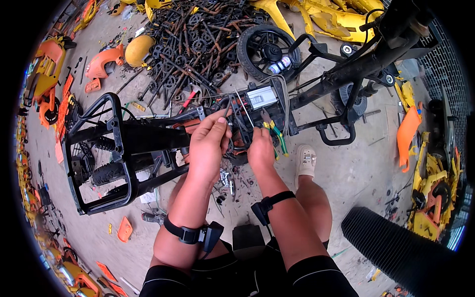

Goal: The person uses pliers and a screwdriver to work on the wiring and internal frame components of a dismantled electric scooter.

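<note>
A black vehicle frame lies across the floor in front of me. In its middle is an open bay with a silver controller box and wires. My left hand is closed at the bay's left side, pinching a dark cable between thumb and fingers. Just right of it, my right hand is closed around the lower end of a thin metal rod, which points up and left over the wires. Its grip end is hidden in my fingers. Pliers with green and yellow handles rest beside my right hand.
Rusty metal parts are heaped beyond the frame, near a black wheel. A red-handled tool lies by the bay. Yellow panels and orange panels lie around. A ribbed black object stands at lower right.
</note>
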